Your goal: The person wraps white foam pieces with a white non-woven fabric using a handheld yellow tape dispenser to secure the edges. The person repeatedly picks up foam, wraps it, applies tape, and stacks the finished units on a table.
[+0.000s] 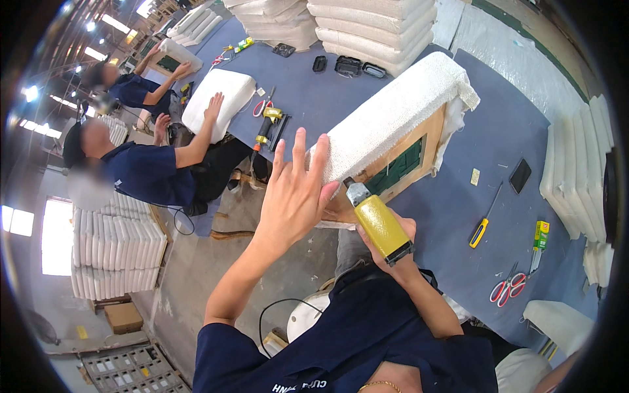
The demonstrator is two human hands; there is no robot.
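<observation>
A seat cushion (393, 118) stands tilted on its edge before me, covered in white textured fabric, with a wooden base and a dark green webbed opening (403, 167) facing right. My left hand (293, 193) lies against its near left end, fingers spread and stretched out. In my right hand (401, 242) is a yellow staple gun (383, 226), its grip hidden behind the body. The gun's nose meets or nearly meets the cushion's near lower edge, close to my left thumb.
On the blue-grey table (452, 229) lie a yellow screwdriver (485, 219), a phone (520, 176), red-handled scissors (508, 288) and a green-yellow box (541, 234). Another staple gun (267, 124) lies at left. Cushion stacks (373, 29) stand behind. Two people work at left, one touching a white cushion (219, 98).
</observation>
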